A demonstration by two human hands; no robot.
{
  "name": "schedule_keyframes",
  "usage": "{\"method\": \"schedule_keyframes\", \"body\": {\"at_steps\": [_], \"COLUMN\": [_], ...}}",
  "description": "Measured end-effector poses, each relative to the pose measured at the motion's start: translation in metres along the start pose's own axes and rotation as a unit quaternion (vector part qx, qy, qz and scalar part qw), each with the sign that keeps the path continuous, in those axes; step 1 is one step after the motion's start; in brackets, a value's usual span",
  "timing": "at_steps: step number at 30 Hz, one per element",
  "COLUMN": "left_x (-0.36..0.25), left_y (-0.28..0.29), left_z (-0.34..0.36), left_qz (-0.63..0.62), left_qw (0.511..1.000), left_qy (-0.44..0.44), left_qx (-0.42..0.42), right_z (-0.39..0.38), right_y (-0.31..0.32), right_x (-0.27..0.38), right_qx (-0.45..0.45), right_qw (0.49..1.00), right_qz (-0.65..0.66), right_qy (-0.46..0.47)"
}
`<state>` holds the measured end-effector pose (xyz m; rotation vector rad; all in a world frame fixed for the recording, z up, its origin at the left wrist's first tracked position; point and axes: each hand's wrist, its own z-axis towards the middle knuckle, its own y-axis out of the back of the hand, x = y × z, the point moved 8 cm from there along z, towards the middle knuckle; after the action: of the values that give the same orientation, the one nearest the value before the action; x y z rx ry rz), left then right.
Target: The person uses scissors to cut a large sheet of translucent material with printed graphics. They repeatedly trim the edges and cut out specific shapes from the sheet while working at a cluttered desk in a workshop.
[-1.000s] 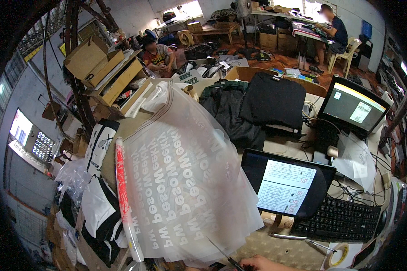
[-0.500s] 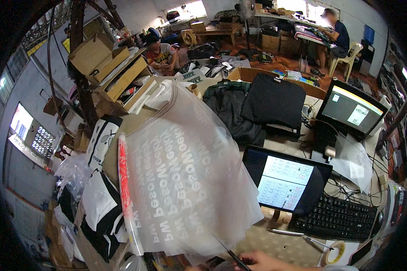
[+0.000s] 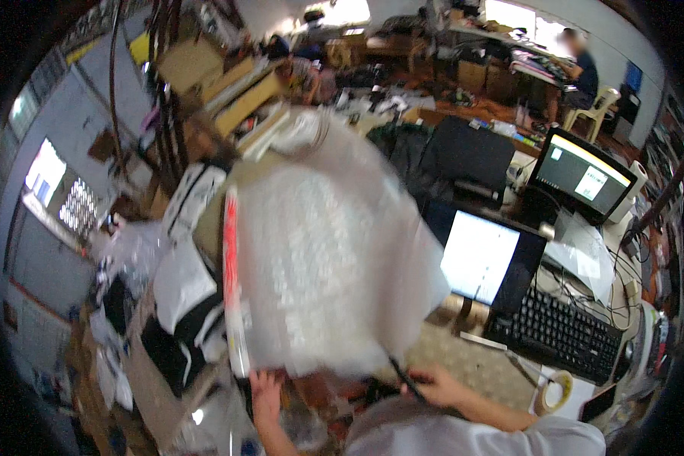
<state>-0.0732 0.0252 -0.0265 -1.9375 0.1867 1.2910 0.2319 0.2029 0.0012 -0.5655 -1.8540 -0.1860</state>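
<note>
A large stack of translucent plastic sheets with white print lies across the table in front of me, blurred by motion. Along its left edge runs a long clear-and-red plastic roll. My left hand is at the sheets' near edge, by the roll's lower end, its fingers apart and nothing seen in them. My right hand is closed around a slim black-handled tool with a narrow blade. The tool's tip points up and left, at the sheets' near right corner; whether it touches them I cannot tell.
Right of the sheets stand a tablet-like screen, a black keyboard, a tape roll and a monitor. Dark folded garments lie behind. Boxes and bagged clothes crowd the left. Two people sit farther back.
My left hand has come into view at the sheets' near edge. More of my right forearm shows, with the tool still held. The whole view has shifted and blurred.
</note>
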Motion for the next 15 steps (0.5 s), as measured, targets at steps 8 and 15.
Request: {"method": "schedule_keyframes", "body": {"at_steps": [8,15], "left_x": [-0.016,0.010], "left_y": [-0.027,-0.062], "left_z": [0.009,0.037], "left_qz": [-0.298,-0.272], "left_qw": [0.949,0.958], "left_qy": [-0.067,0.086], "left_qx": [0.084,-0.015], "right_z": [-0.015,-0.034], "right_y": [-0.009,-0.051], "right_x": [-0.003,0.037], "right_qx": [-0.026,0.040], "right_qw": [0.993,0.992], "right_qz": [0.108,0.060], "right_qy": [0.030,0.105]}}
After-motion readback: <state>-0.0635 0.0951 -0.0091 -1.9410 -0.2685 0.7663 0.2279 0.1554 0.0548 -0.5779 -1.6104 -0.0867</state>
